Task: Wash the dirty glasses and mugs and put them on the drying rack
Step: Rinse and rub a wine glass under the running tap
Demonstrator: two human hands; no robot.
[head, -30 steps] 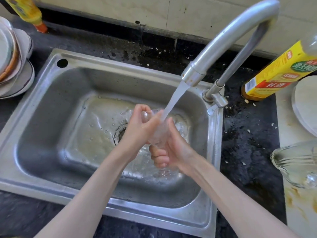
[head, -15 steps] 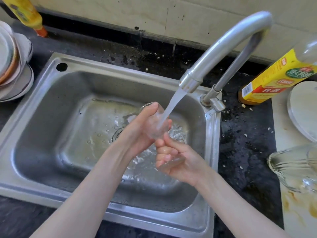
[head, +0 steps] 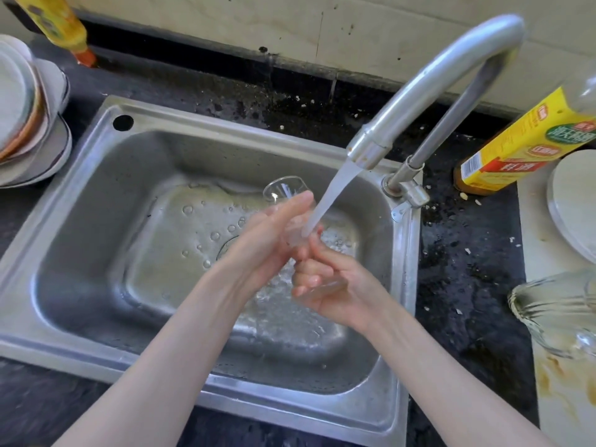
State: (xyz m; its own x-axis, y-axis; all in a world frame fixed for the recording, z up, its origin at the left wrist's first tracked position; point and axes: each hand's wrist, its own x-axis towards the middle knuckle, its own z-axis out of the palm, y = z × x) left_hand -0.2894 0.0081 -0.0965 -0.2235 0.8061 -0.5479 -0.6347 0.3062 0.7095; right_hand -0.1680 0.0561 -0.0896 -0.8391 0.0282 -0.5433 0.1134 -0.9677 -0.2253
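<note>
A clear drinking glass lies tilted over the steel sink, its rim pointing away to the upper left. My right hand grips its base, fingers curled round it. My left hand lies along the glass's side with straight fingers pressing on it. Water from the curved tap runs onto the glass between both hands. Most of the glass is hidden behind my fingers.
Stacked plates and bowls sit left of the sink, with a yellow bottle behind them. On the right stand a yellow-labelled bottle, a white plate and a clear glass vessel. The dark counter is wet and speckled.
The glass's rim now shows above my left fingers, which have straightened and slid along its side. My right hand has shifted lower on the base. Water keeps running.
</note>
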